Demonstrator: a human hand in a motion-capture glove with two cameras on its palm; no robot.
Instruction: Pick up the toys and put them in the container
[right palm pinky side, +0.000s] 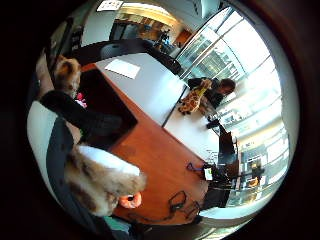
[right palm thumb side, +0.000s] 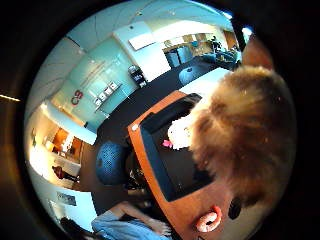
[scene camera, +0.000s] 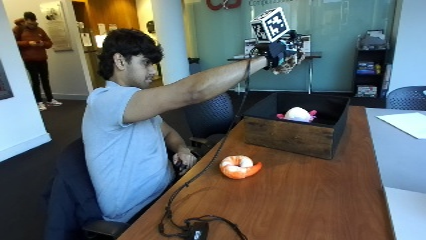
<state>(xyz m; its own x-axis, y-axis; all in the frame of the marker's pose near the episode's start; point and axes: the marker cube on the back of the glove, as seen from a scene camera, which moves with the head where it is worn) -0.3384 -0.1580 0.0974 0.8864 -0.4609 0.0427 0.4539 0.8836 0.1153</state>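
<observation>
Right hand grips 1 furry toy above container.

Your right arm's stretched out straight, raised about head height; gloved right hand has fingers curled closed. Your bare hand rests low by your lap.

orange shrimp toy, black-lined container

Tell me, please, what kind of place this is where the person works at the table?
It looks like an office, probably a meeting or common area. A long wooden table with office chairs, a glass partition wall behind it, and a shelf unit against the wall all suggest that.
</observation>
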